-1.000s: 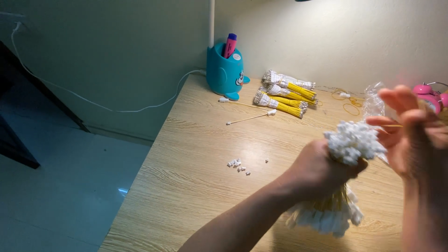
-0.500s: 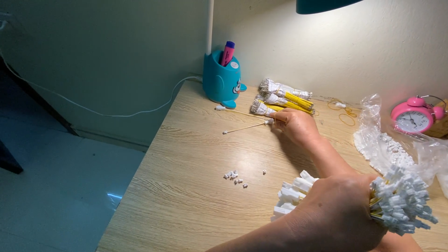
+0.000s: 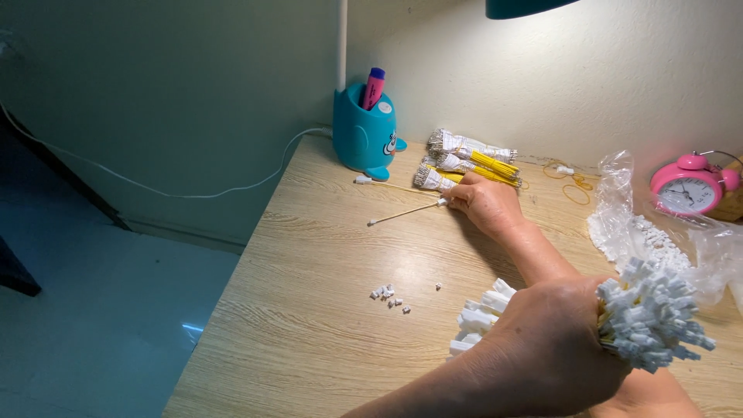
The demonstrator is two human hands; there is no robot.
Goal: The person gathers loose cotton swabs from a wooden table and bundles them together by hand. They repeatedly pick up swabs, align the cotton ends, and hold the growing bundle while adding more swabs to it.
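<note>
Where left hand (image 3: pixel 553 352) grips wire bundle (image 3: pixel 646 313), middle hidden (wrist cropped).

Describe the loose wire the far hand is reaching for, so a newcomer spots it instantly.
Start at the teal pen holder at the desk's back edge. Just in front lie two thin loose wires; the right hand touches the nearer wire. It lies single and angled, unlike the tied yellow bundles behind.

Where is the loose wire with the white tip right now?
In the head view, the loose wire lies on the wooden desk, centre-left, its end at the right hand, just below the teal pen holder.
</note>
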